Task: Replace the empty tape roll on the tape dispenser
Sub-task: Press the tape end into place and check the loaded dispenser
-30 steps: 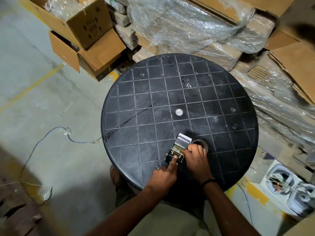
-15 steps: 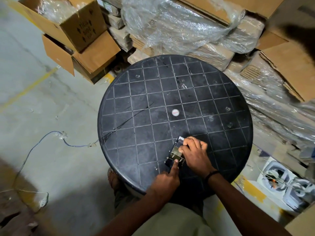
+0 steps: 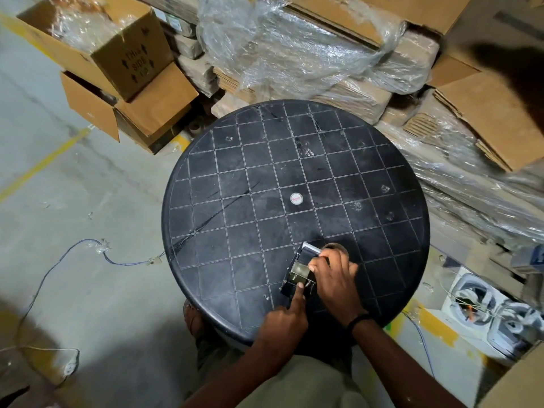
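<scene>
As right hand [image 3: 334,278] shifted back, tape roll [image 3: 335,247] reappeared beside tape dispenser [image 3: 300,273].

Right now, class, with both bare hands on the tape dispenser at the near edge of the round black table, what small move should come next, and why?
Probably lift the right hand clear of the black and metal tape dispenser while the left hand pins it with its forefinger. The right hand covers the roll beside the round black gridded table's near edge, hiding its state.

Left hand [image 3: 284,322]: forefinger extended forward and pressing down, other fingers curled. Right hand [image 3: 335,278]: palm down, fingers bent in a grip, dark band at wrist.
</scene>
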Action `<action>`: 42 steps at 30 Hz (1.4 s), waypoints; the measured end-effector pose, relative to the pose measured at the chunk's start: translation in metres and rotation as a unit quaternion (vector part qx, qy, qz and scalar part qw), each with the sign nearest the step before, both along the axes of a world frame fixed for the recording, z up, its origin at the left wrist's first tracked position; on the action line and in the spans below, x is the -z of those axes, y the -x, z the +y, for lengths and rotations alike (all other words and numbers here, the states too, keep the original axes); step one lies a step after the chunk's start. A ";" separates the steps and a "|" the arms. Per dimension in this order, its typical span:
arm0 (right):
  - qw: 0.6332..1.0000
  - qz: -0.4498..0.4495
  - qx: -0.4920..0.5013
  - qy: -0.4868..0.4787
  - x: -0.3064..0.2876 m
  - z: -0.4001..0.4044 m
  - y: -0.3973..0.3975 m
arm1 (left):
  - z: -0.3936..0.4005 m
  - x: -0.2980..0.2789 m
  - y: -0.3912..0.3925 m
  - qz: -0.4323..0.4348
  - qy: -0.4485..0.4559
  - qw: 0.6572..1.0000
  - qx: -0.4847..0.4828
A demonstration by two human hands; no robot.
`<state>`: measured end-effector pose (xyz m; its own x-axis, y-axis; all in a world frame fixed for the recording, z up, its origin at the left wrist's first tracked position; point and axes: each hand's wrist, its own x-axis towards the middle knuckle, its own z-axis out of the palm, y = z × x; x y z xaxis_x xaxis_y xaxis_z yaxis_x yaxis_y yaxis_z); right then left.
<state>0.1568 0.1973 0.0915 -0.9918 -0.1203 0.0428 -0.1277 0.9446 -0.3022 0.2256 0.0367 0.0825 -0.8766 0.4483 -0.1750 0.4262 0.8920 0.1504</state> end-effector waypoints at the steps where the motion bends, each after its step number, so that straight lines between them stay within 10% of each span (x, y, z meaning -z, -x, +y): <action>1: 0.999 0.014 -0.034 -0.022 0.000 0.001 0.001 | 0.001 -0.002 0.001 -0.007 0.001 1.000 -0.004; 14: 0.944 -0.006 -0.293 -0.153 -0.026 0.014 0.038 | 0.011 -0.011 0.011 -0.046 0.020 0.999 0.011; 25: 0.914 -0.171 -0.262 -0.261 -0.055 -0.013 0.048 | 0.014 -0.009 0.012 -0.061 0.006 0.998 -0.001; 42: 0.922 -0.149 -0.276 -0.225 -0.043 0.001 0.053 | 0.015 -0.010 0.014 -0.067 0.026 0.997 -0.003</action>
<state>0.1036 0.1988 0.1342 -0.7334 -0.5504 -0.3990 -0.6022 0.7983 0.0057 0.2114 0.0515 0.0926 -0.8466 0.4306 -0.3127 0.4002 0.9025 0.1593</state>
